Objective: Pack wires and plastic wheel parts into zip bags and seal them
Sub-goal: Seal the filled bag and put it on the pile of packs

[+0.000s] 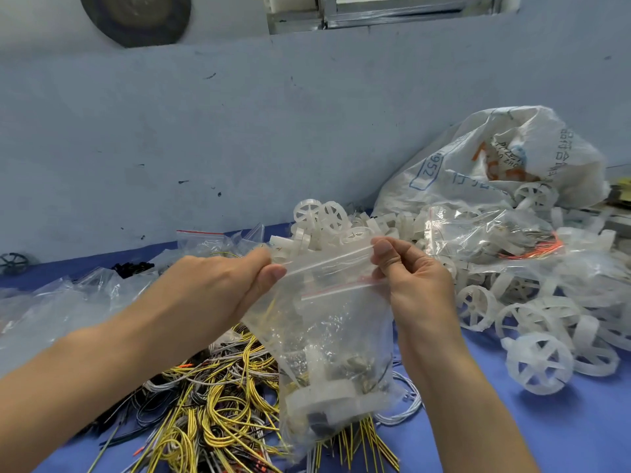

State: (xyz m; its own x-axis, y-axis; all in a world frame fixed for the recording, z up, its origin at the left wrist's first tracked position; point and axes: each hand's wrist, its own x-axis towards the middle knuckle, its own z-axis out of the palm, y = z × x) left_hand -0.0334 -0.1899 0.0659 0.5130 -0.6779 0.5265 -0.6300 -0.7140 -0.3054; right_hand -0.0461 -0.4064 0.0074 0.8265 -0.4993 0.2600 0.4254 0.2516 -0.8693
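Note:
A clear zip bag (327,343) with a red seal line hangs upright in the air between my hands. White plastic wheel parts and some wires lie in its bottom. My left hand (218,288) pinches the bag's top left corner. At the top right corner, my right hand (406,271) pinches the zip strip between thumb and fingers. Below the bag lies a tangled pile of yellow, grey and black wires (211,404). White spoked plastic wheels (536,367) are heaped to the right and behind the bag.
A blue table (546,431) holds everything. Clear zip bags (51,302) lie at the left, filled bags (491,233) at the right. A large white printed sack (495,158) leans on the wall behind. A dark wheel (13,262) sits at the far left.

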